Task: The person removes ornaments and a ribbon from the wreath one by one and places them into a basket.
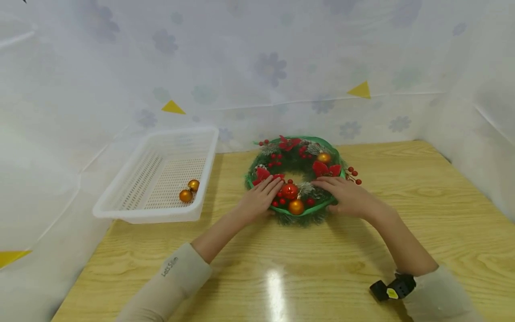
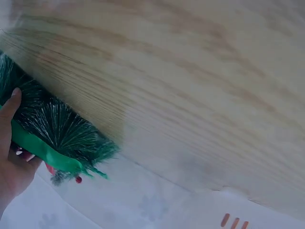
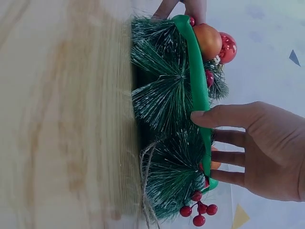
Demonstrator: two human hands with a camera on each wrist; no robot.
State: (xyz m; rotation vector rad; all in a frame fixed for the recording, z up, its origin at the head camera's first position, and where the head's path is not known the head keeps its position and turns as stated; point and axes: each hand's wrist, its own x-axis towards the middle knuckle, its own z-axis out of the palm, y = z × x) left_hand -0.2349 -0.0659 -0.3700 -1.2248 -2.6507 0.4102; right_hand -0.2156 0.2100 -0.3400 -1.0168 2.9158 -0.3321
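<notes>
A green Christmas wreath point(image 1: 307, 220) lies on the table, with a green ribbon point(image 3: 198, 81) running along its upper edge. On it are a shiny red bauble point(image 1: 289, 191), a gold bauble point(image 1: 296, 206), red poinsettias and berries. My left hand point(image 1: 259, 199) holds the near left part, fingers over the top and the thumb point(image 2: 15, 100) against the outer bristles. My right hand point(image 1: 349, 197) holds the near right part. Its thumb point(image 3: 205, 118) presses the ribbon's edge while the fingers reach over the top; their tips are hidden in the right wrist view.
A white plastic basket point(image 1: 146, 213) stands on the left, with two gold baubles point(image 1: 186, 196) inside. Red berries point(image 1: 353, 174) stick out past the wreath's right side. A flower-patterned white sheet point(image 1: 241, 58) hangs behind the wooden table point(image 1: 422, 201).
</notes>
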